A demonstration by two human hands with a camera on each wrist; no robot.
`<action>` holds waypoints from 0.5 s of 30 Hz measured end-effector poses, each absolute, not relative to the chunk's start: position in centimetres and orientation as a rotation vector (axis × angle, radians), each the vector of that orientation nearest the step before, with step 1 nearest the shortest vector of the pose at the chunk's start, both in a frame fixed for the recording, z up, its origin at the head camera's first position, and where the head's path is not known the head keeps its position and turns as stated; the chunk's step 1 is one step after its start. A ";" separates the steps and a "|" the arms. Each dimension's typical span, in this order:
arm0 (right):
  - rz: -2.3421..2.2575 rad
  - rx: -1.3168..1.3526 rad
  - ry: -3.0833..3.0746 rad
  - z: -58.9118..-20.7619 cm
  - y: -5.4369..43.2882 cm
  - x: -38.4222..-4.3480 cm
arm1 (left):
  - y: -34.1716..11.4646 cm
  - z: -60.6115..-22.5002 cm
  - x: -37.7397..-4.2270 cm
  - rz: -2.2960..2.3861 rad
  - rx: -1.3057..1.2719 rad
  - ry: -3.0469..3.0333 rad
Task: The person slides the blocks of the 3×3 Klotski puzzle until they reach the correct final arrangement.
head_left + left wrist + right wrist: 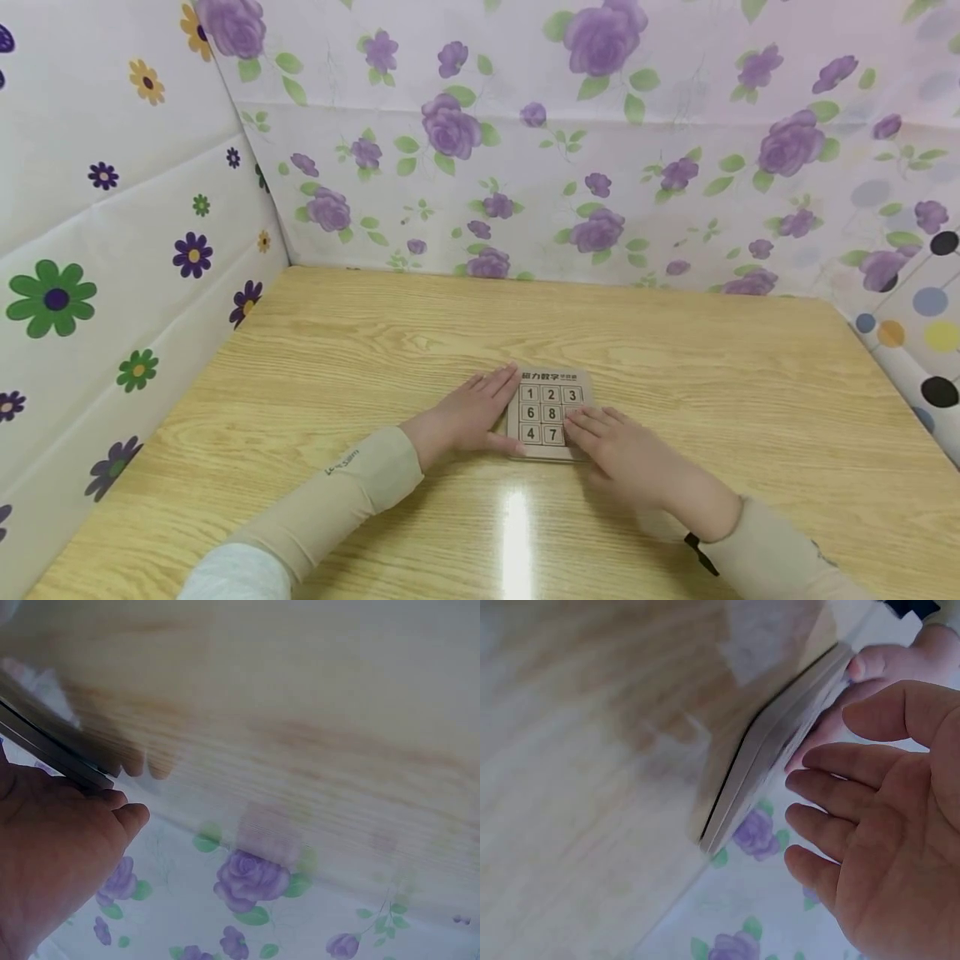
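A flat square number puzzle point(551, 379) lies on the table, with Chinese lettering along its top and numbered tiles in a grid. The digits 1, 2, 3, 6, 8, 4 and 7 show; fingers hide the lower right part. My left hand point(474, 414) holds the puzzle's left side, thumb at the lower corner and fingers by the upper one. Extended fingers of my right hand point(630, 454) touch the tiles at the right side. In the right wrist view, the right hand point(885, 817) has gently bent fingers beside the puzzle's edge point(757, 765), palm visible.
The wood-grain table point(360, 333) carries the puzzle near its front middle. A cloth with purple flowers point(450, 192) hangs behind, and another flowered cloth point(150, 275) hangs at the left. Dotted cloth point(930, 333) borders the right side.
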State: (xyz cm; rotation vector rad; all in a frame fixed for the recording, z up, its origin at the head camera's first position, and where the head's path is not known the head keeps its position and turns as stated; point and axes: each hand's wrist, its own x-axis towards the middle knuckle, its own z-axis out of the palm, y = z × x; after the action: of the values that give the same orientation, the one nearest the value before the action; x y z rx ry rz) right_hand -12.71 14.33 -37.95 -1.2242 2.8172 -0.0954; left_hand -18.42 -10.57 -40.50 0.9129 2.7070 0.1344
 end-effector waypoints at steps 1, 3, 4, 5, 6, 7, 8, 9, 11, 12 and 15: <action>-0.100 -1.214 2.824 -38.0 14.4 -12.9 | -10.6 -40.5 -18.5 0.131 0.913 2.708; -0.108 -1.191 2.832 -38.0 14.6 -13.3 | -10.5 -40.5 -18.5 0.130 0.912 2.712; -0.109 -1.182 2.836 -38.1 14.7 -13.5 | -10.5 -40.6 -18.5 0.129 0.912 2.713; -0.113 -1.173 2.835 -38.2 14.8 -13.6 | -10.5 -40.6 -18.5 0.132 0.912 2.710; -0.114 -1.165 2.832 -38.3 14.9 -13.6 | -10.4 -40.6 -18.5 0.135 0.916 2.707; -0.114 -1.164 2.830 -38.4 15.0 -13.6 | -10.4 -40.7 -18.5 0.135 0.918 2.704; -0.110 -1.159 2.832 -38.5 15.0 -13.6 | -10.4 -40.7 -18.4 0.143 0.919 2.701; -0.105 -1.161 2.836 -38.6 15.1 -13.5 | -10.4 -40.8 -18.4 0.147 0.919 2.699; -0.099 -1.160 2.840 -38.6 15.1 -13.3 | -10.4 -40.7 -18.4 0.148 0.910 2.698; -0.093 -1.162 2.846 -38.6 15.1 -13.2 | -10.4 -40.7 -18.4 0.144 0.906 2.702; -0.077 -1.163 2.860 -38.7 15.0 -12.9 | -10.5 -40.6 -18.4 0.135 0.896 2.712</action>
State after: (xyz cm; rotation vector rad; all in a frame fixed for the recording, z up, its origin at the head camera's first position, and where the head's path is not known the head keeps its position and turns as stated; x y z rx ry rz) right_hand -12.92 15.03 -38.74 -1.1630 2.8597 -0.0769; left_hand -18.38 -10.51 -40.57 0.8957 2.7123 0.1351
